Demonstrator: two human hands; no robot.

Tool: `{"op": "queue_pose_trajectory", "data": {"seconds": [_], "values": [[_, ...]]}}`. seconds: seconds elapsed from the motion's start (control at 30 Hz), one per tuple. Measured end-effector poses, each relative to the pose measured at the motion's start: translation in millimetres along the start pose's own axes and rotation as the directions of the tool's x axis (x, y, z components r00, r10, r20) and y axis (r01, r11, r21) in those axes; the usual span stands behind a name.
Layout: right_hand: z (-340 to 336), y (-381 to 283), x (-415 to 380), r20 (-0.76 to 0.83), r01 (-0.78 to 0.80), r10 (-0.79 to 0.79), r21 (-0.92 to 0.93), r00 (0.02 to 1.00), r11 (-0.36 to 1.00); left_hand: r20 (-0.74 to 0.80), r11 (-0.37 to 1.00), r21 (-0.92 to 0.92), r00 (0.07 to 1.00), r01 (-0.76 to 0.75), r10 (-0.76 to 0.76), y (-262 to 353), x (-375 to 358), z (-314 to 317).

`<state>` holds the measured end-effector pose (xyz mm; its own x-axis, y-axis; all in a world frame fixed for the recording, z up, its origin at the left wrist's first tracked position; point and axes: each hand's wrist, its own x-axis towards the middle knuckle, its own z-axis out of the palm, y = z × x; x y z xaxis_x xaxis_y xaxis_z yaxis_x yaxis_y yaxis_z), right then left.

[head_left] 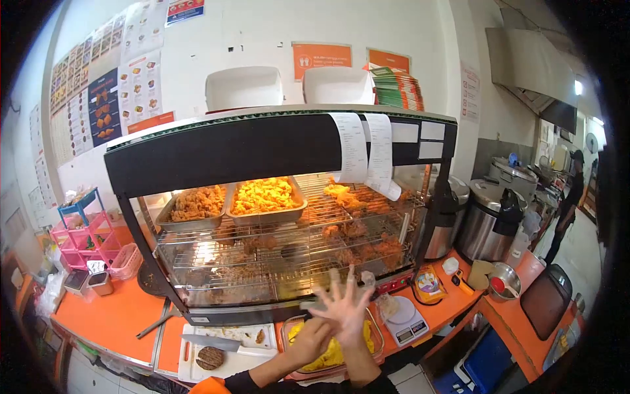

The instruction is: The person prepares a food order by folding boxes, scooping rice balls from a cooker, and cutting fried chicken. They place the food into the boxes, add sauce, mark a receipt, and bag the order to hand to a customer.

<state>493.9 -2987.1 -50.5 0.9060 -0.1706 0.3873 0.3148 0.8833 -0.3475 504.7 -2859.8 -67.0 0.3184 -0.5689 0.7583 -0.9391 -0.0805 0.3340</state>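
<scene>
My right hand (pixel 345 306) is raised with its fingers spread wide, in front of the lower part of the glass warming cabinet. It looks paler than the other hand, as if covered by a thin clear plastic glove. My left hand (pixel 311 343) is closed in a pinch at the heel of the right palm, on what looks like that glove's edge. Below both hands sits a tray (pixel 378 346) of yellow food (pixel 333 355), partly hidden by my forearms. To the left, a knife (pixel 226 344) and a dark brown patty (pixel 210 358) lie on a white cutting board (pixel 191 371).
Fried pieces fill metal trays (pixel 268 213) inside the warming cabinet (pixel 223 148); two receipts (pixel 352 148) hang from its top. A kitchen scale (pixel 404 320) stands right of the yellow food. Further right are large steel pots (pixel 487 220), a metal bowl (pixel 504 281) and a person (pixel 572 197).
</scene>
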Motion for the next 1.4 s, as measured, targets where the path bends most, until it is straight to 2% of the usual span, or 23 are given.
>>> {"op": "queue_pose_trajectory", "data": {"seconds": [0.13,0.27,0.3,0.33,0.37,0.47,0.53,0.6,0.67,0.7,0.73,0.77,0.8,0.83,0.9,0.97,1.03,1.07,1.13,1.2,1.23,1.3,1.4], "values": [[9.5,-25.9,17.8,-0.114,0.119,-0.118,0.007,0.987,0.993,0.265,0.929,-0.314,0.922,-0.195,0.283,6.6,3.3,11.0],[34.5,-62.7,27.5,-0.006,0.220,-0.223,-0.137,0.975,0.966,0.395,0.910,0.071,0.849,-0.409,0.351,-4.6,63.4,-63.1],[44.9,-72.6,28.4,0.026,0.268,-0.269,-0.221,0.963,0.938,0.423,0.941,0.199,0.890,-0.274,0.169,15.7,96.1,-103.5],[54.0,-82.4,30.3,0.062,0.318,-0.314,-0.300,0.947,0.900,0.277,0.913,0.305,0.942,-0.272,0.188,37.3,125.8,-147.5],[56.3,-94.0,32.7,0.121,0.354,-0.336,-0.207,0.934,0.912,0.010,0.862,0.295,0.904,-0.412,0.428,20.6,150.2,-170.0],[88.9,-132.9,45.2,0.281,0.462,-0.368,-0.606,0.886,0.648,-0.078,0.669,0.634,0.829,-0.388,0.554,3.6,235.8,-252.1],[124.5,-154.2,58.5,0.291,0.510,-0.440,-0.666,0.849,0.544,-0.204,0.681,0.708,0.870,-0.186,0.450,-2.3,276.1,-284.1],[149.9,-171.4,71.5,0.382,0.570,-0.490,-0.755,0.784,0.324,-0.104,0.610,0.785,0.947,-0.109,0.304,-37.6,304.3,-311.6],[162.3,-184.5,74.8,0.452,0.642,-0.519,-0.716,0.726,0.274,0.032,0.525,0.851,0.994,0.028,-0.106,-68.8,315.0,-335.5],[163.4,-189.2,69.5,0.481,0.677,-0.544,-0.696,0.687,0.239,0.068,0.223,0.973,0.997,-0.060,-0.029,-45.2,301.8,-327.3],[163.3,-196.2,65.4,0.482,0.671,-0.549,-0.712,0.682,0.208,0.013,0.194,0.980,0.991,-0.039,0.136,-28.1,287.6,-314.2],[162.6,-188.2,51.2,0.490,0.719,-0.645,-0.681,0.587,0.137,-0.175,0.391,0.920,0.922,0.028,0.346,-25.6,274.8,-297.9],[161.7,-178.8,31.7,0.448,0.701,-0.726,-0.710,0.522,0.066,-0.286,0.573,0.819,0.884,0.026,0.370,2.2,254.6,-269.4],[143.9,-178.1,11.7,0.443,0.690,-0.758,-0.723,0.478,0.013,-0.245,0.735,0.664,0.889,-0.138,0.388,25.9,229.1,-240.1],[107.5,-161.1,-36.3,0.272,0.657,-0.889,-0.753,0.369,0.042,-0.321,0.978,0.164,0.930,-0.130,0.177,25.6,148.9,-161.5],[31.7,-157.9,-98.1,0.146,0.583,-0.962,-0.812,0.231,0.017,0.179,0.969,-0.179,0.963,-0.168,0.200,34.4,88.9,-92.2],[-80.9,-137.0,-173.6,0.040,0.437,-0.996,-0.899,0.079,-0.002,0.616,0.940,-0.296,0.786,0.168,0.054,43.1,24.5,-22.5],[-130.3,-114.1,-213.6,0.009,0.191,-0.998,-0.982,0.055,0.001,0.761,0.816,-0.350,0.647,0.461,-0.039,43.7,-17.8,13.5],[-226.6,-67.5,-293.6,-0.053,-0.339,-0.999,-0.940,0.007,0.047,0.914,0.770,-0.327,0.390,0.548,0.111,49.9,-90.0,62.9],[-303.7,-5.9,-364.5,-0.459,-0.509,-0.884,-0.784,0.090,0.356,0.952,0.639,-0.285,0.134,0.714,0.274,46.2,-173.9,102.1],[-322.4,31.9,-388.3,-0.603,-0.635,-0.780,-0.671,0.168,0.383,0.969,0.643,-0.164,-0.001,0.748,0.248,48.1,-201.3,108.2],[-408.6,125.2,-427.8,-0.608,-0.445,-0.790,-0.731,0.080,0.517,0.950,0.642,0.056,-0.240,0.765,0.202,48.9,-239.8,129.8],[-453.5,194.1,-447.9,-0.631,-0.435,-0.754,-0.739,0.181,0.514,0.979,0.670,0.073,-0.183,0.738,0.094,31.7,-284.6,164.5]]}}
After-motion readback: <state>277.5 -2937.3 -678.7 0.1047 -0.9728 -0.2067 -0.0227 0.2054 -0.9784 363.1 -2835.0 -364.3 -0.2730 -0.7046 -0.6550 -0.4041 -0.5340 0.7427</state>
